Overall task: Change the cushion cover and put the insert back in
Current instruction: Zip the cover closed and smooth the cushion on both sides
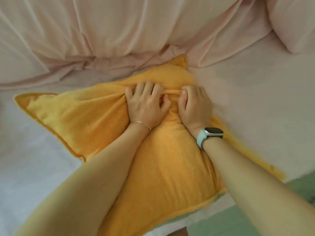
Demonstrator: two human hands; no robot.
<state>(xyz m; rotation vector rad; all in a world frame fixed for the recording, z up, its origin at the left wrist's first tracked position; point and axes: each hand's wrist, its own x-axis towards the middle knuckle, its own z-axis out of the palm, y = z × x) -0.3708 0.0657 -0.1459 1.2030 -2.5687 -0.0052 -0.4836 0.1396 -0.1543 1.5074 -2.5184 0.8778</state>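
On the pale pink bed sheet (pixel 255 99) lies the plump yellow terry-cloth cushion (pixel 170 159), one corner pointing away from the person. Both hands sit side by side near its far half, left hand (pixel 146 104) and right hand (pixel 194 106) with fingers curled, pinching one raised fold of cover that runs crosswise between them. Neither hand seems nearer, so a pull apart along that fold looks likely.

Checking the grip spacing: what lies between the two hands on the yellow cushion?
In the head view, a taut bunched fold of the yellow cushion cover runs between the left hand and right hand.
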